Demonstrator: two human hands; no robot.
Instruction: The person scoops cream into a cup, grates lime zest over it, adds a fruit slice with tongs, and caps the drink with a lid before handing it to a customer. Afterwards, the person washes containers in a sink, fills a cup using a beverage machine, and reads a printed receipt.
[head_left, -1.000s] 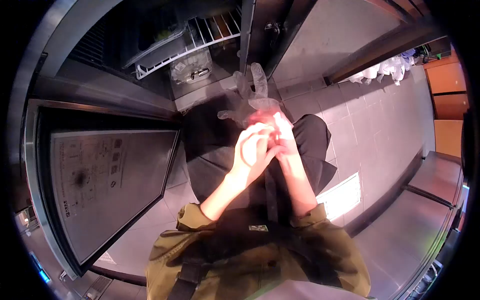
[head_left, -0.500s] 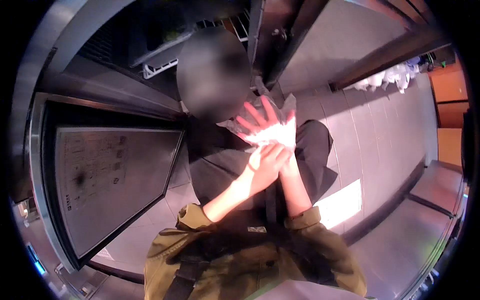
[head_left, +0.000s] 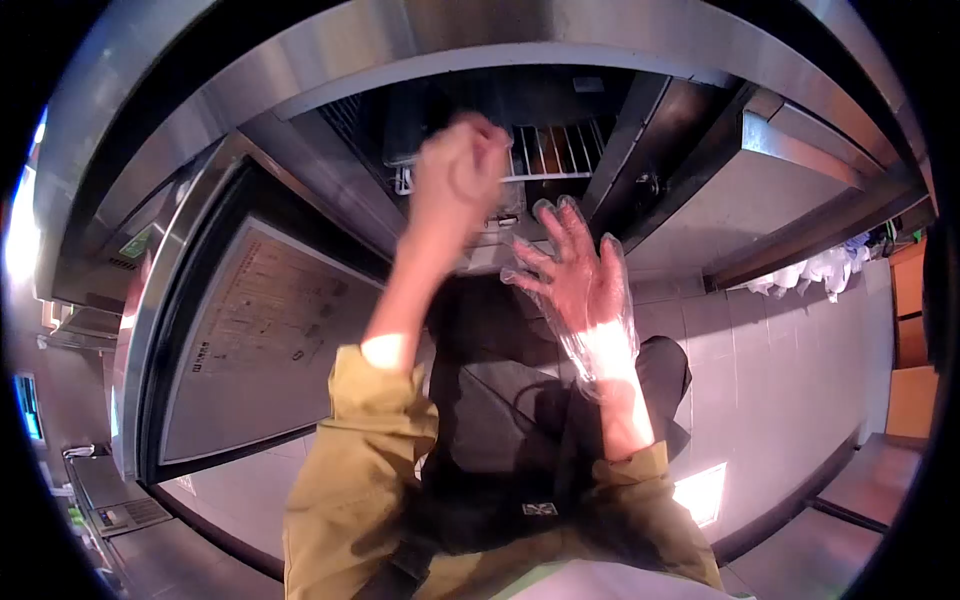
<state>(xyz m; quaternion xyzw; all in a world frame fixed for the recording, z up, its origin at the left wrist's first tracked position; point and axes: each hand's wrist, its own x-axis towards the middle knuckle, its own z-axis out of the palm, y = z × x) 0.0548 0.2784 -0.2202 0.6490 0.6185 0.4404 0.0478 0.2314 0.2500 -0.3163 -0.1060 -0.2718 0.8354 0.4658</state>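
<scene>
My right hand (head_left: pixel 580 280) wears a clear plastic glove that reaches past the wrist. Its fingers are spread, and it holds nothing. My left hand (head_left: pixel 460 175) is bare and raised in front of the fridge opening, smeared by motion, its fingers looking curled; whether anything is in them cannot be made out. Behind the hands, a white wire shelf (head_left: pixel 565 155) crosses the dark inside of the fridge. Part of a clear container (head_left: pixel 512 200) shows below the shelf, between the two hands.
The fridge door (head_left: pixel 270 330) stands open on the left, with a printed sheet inside it. A steel frame edge (head_left: pixel 480 40) arches overhead. White bags (head_left: pixel 820 272) lie at the right, near orange boxes (head_left: pixel 910 400). Grey tiles (head_left: pixel 760 370) cover the floor.
My hands have parted. The left hand has let go at the gloved wrist and moved up and left towards the fridge. The glove now covers the right hand, and the view has shifted towards the fridge.
</scene>
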